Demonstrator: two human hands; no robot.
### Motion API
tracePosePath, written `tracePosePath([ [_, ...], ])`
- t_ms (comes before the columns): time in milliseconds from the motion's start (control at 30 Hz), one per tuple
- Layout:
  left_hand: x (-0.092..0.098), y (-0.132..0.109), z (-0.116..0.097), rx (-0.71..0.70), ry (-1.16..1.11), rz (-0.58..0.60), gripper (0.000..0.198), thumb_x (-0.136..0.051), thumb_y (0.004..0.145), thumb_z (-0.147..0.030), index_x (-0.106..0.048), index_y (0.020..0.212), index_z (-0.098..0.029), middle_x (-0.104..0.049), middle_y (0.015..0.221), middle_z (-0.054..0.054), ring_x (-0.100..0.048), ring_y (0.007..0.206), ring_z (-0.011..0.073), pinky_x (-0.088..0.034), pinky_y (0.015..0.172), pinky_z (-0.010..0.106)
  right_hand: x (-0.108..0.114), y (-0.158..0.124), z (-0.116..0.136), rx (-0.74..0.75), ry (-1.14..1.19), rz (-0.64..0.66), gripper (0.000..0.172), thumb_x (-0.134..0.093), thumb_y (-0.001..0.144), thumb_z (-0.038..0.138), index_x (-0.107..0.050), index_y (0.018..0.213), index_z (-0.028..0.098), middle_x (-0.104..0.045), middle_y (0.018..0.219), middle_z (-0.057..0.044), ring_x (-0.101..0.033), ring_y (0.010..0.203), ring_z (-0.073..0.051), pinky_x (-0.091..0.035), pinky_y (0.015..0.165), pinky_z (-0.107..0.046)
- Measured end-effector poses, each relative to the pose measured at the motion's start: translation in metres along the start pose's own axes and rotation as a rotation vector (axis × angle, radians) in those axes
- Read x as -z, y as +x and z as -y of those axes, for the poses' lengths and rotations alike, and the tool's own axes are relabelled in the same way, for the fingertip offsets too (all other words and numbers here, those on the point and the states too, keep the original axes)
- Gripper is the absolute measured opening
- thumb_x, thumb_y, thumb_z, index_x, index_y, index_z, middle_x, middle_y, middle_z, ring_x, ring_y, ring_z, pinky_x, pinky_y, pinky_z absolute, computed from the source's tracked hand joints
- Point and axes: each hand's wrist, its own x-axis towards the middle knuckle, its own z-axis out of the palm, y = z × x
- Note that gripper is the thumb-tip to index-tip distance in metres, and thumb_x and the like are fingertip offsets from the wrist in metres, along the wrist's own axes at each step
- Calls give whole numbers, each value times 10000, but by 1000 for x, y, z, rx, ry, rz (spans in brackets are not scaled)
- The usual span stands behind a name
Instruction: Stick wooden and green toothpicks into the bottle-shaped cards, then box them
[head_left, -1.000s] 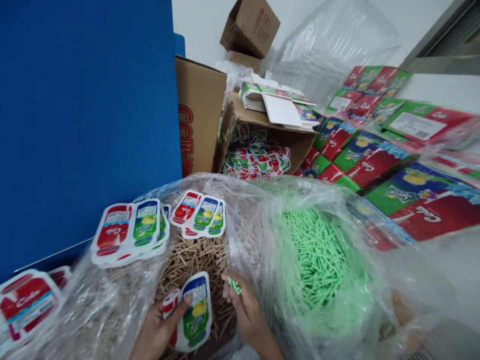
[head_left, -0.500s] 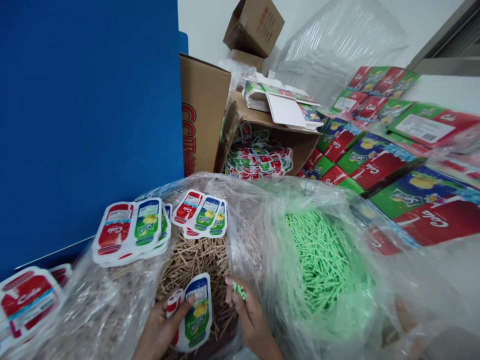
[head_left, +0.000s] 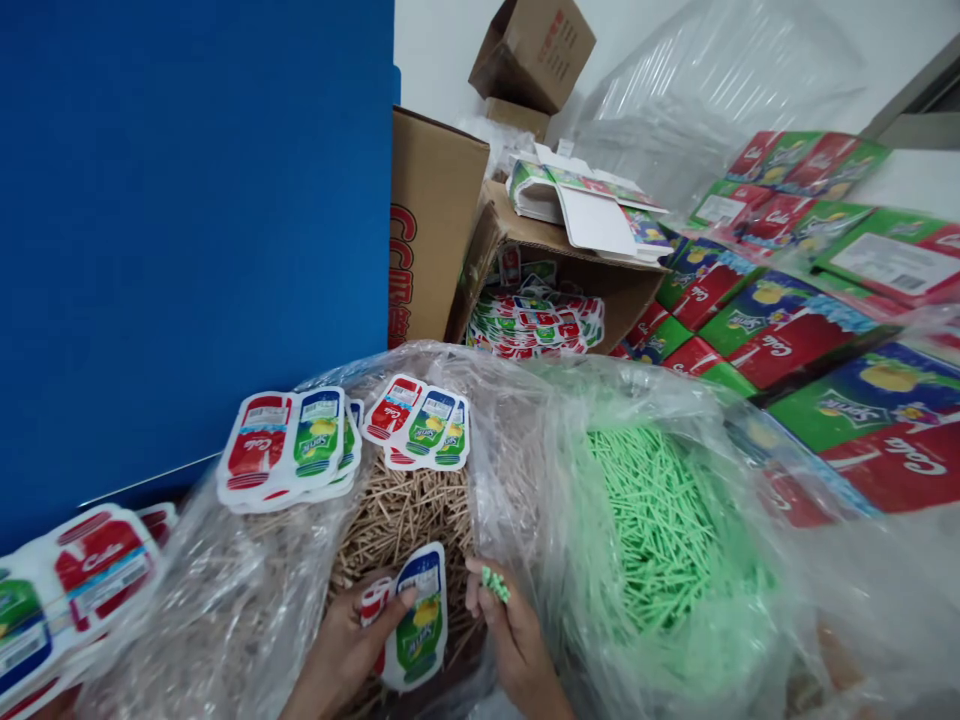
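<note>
My left hand (head_left: 351, 632) grips a card pouch (head_left: 420, 622) with red and green drink pictures, thumb on its front. Beside it, my right hand (head_left: 510, 630) is closed around a small bundle of green sticks (head_left: 495, 583), whose ends poke out past the fingers. Both hands are over a clear plastic bag of brown sticks (head_left: 409, 515). On that bag's far part lie flat printed cards (head_left: 429, 424), with a further stack of cards (head_left: 289, 447) to their left. To the right, a second bag holds light green sticks (head_left: 652, 520).
More cards (head_left: 90, 575) lie at the lower left, below a blue panel (head_left: 195, 220). Behind the bags is an open carton (head_left: 630, 295) full of printed cards. Wrapped printed boxes (head_left: 802, 330) are stacked at the right.
The whole view has shifted, so most things appear farther right. Both hands keep their holds on the card pouch and the green sticks, with little movement between them.
</note>
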Motion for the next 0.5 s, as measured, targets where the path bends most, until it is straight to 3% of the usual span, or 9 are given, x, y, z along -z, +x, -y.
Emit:
tracePosePath([
  [133, 0, -1, 5, -27, 53, -32, 370, -674, 635, -534, -628, 576, -172, -669, 575, 11, -627, 619, 221, -505, 589, 288, 0, 0, 1, -17, 31, -1, 345, -428, 918, 455, -590, 1143, 251, -595, 786, -29, -539, 713, -179, -431, 706, -320],
  [333, -1, -3, 2, -192, 268, -109, 294, -667, 664, -406, -557, 503, -186, -550, 514, -25, -511, 530, 161, -398, 493, 235, -8, -2, 12, -58, 88, -107, 329, -476, 880, 506, -628, 1036, 260, -579, 732, -17, -522, 694, -182, -421, 717, -326],
  [500, -5, -7, -3, -331, 487, -101, 268, -654, 702, -300, -525, 494, -192, -523, 524, -35, -499, 531, 148, -363, 519, 230, -10, 1, 21, -66, 161, -107, 270, -454, 904, 471, -588, 981, 249, -567, 731, -9, -522, 699, -173, -417, 720, -319],
])
